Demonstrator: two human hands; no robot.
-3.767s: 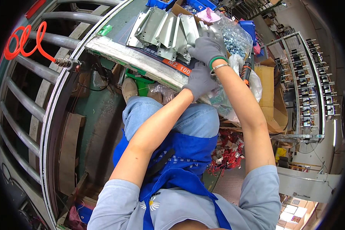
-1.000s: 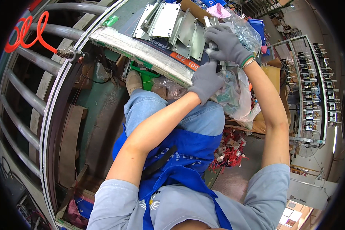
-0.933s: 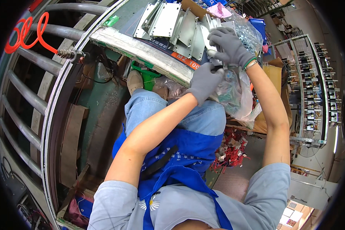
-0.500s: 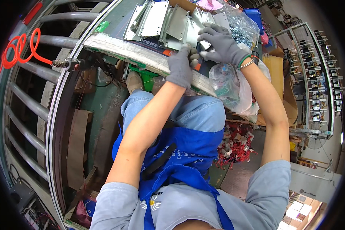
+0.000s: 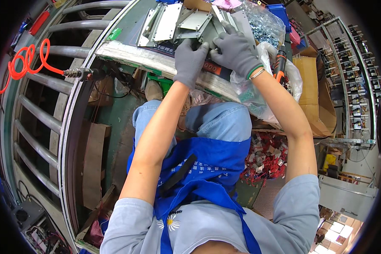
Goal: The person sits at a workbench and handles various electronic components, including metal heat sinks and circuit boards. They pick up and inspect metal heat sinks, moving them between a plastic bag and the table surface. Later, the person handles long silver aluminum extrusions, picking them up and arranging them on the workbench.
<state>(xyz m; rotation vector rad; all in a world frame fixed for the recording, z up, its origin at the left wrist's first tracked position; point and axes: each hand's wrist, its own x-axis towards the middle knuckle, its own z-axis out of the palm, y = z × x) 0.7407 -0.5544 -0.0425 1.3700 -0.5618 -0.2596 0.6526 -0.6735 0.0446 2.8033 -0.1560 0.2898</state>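
Silvery sheet-metal brackets (image 5: 167, 22) lie in an overlapping pile on the bench. My left hand (image 5: 189, 62), in a grey glove, is closed at the pile's near side, thumb and forefinger on the lower edge of a tilted metal bracket (image 5: 195, 21). Some of its fingertips are hidden beneath that bracket. To its right my right hand (image 5: 238, 51), also gloved in grey, curls its fingers over the edge of another metal bracket (image 5: 218, 28). Its thumb and forefinger are close together. The two hands are a short distance apart.
A clear bag of small metal hardware (image 5: 264, 23) stands right of the pile, near a blue bin (image 5: 279, 12). A black-and-orange power screwdriver (image 5: 280, 63) lies by my right wrist. The bench's pale edge (image 5: 135, 55) runs before me. An orange coiled hose (image 5: 29, 61) hangs at left.
My left hand has moved slightly left and up to the brackets. The right hand has come down a little, its spread fingers now curled. The middle brackets have shifted and tilted.
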